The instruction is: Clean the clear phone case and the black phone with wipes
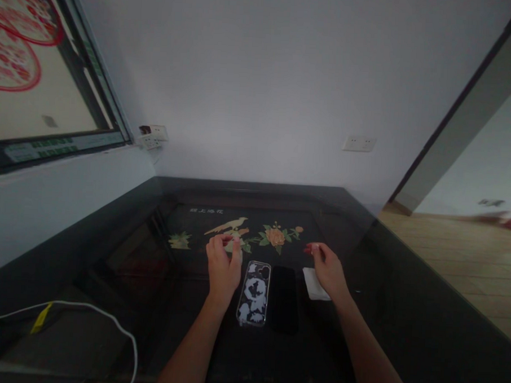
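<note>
A clear phone case (254,293) with a white pattern lies flat on the dark glass-topped table (386,310). A black phone (283,299) lies right beside it, to its right. My left hand (222,267) rests on the table just left of the case, fingers curled inward; whether they hold anything is hidden. My right hand (327,270) rests to the right of the phone, fingers bent with red nails showing. A folded white tissue (314,284) lies partly under its palm.
Under the glass shows an inlay of a bird and flowers (253,234). A white cable (85,314) with a yellow tag runs across the table's near-left corner. Wall sockets (153,136) sit at the back left, a window at left, an open doorway at right.
</note>
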Available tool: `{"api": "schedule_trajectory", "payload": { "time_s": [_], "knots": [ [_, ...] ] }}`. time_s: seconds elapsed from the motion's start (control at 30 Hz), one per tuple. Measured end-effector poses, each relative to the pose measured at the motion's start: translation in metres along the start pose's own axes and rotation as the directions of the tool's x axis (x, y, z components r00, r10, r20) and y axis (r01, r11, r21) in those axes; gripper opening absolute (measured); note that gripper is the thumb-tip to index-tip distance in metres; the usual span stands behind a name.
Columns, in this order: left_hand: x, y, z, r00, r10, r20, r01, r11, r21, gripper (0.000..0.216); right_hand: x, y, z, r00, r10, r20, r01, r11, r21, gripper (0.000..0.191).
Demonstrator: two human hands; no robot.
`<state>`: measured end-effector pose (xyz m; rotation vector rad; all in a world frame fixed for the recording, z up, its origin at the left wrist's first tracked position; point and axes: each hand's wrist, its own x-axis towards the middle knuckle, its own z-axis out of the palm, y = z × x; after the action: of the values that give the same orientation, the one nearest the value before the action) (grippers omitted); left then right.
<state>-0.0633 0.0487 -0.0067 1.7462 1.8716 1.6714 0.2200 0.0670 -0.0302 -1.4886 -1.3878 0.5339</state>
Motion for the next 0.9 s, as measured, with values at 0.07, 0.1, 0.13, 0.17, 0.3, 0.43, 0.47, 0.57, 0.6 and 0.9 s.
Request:
{"api": "schedule_trajectory", "payload": {
  "time_s": [0.07, 0.1, 0.13, 0.17, 0.3, 0.43, 0.47, 0.57, 0.6, 0.9],
  "knots": [
    [0.0, -0.004, 0.002, 1.0, 0.002, 0.019, -0.003, 0.997, 0.082, 0.019, 0.0, -0.005, 0.001, 1.0, 0.018, 0.018, -0.02, 0.99, 0.141, 0.04],
    [0.0, -0.006, 0.003, 1.0, 0.001, 0.031, -0.005, 0.992, 0.127, 0.023, -0.001, -0.007, 0.002, 0.999, 0.028, 0.032, -0.034, 0.977, 0.21, 0.041],
    [0.0, -0.008, 0.004, 0.999, -0.001, 0.042, -0.006, 0.985, 0.171, 0.027, -0.001, -0.008, 0.003, 0.998, 0.04, 0.049, -0.052, 0.963, 0.265, 0.043],
    [-0.001, -0.01, 0.006, 0.999, -0.003, 0.054, -0.009, 0.977, 0.213, 0.032, -0.002, -0.009, 0.003, 0.996, 0.056, 0.066, -0.073, 0.952, 0.298, 0.044],
    [-0.006, -0.016, 0.01, 0.99, -0.046, 0.131, -0.003, 0.936, 0.352, 0.051, -0.004, -0.008, 0.007, 0.978, 0.177, 0.107, -0.204, 0.917, 0.342, 0.047],
    [-0.008, -0.016, 0.01, 0.957, -0.153, 0.246, 0.034, 0.904, 0.427, 0.054, -0.005, -0.007, 0.011, 0.951, 0.254, 0.178, -0.311, 0.78, 0.544, 0.042],
    [-0.008, -0.016, 0.009, 0.946, -0.178, 0.27, 0.041, 0.894, 0.445, 0.052, -0.005, -0.008, 0.012, 0.946, 0.259, 0.196, -0.325, 0.74, 0.59, 0.041],
    [-0.007, -0.016, 0.007, 0.918, -0.223, 0.329, 0.035, 0.87, 0.492, 0.044, -0.006, -0.011, 0.014, 0.937, 0.268, 0.227, -0.349, 0.655, 0.67, 0.04],
    [-0.007, -0.016, 0.006, 0.911, -0.228, 0.345, 0.027, 0.864, 0.502, 0.041, -0.006, -0.012, 0.015, 0.936, 0.265, 0.231, -0.35, 0.639, 0.685, 0.04],
    [-0.006, -0.019, 0.006, 0.908, -0.196, 0.371, 0.03, 0.912, 0.409, 0.019, -0.008, -0.02, 0.021, 0.946, 0.241, 0.215, -0.319, 0.594, 0.738, 0.035]
  ]
}}
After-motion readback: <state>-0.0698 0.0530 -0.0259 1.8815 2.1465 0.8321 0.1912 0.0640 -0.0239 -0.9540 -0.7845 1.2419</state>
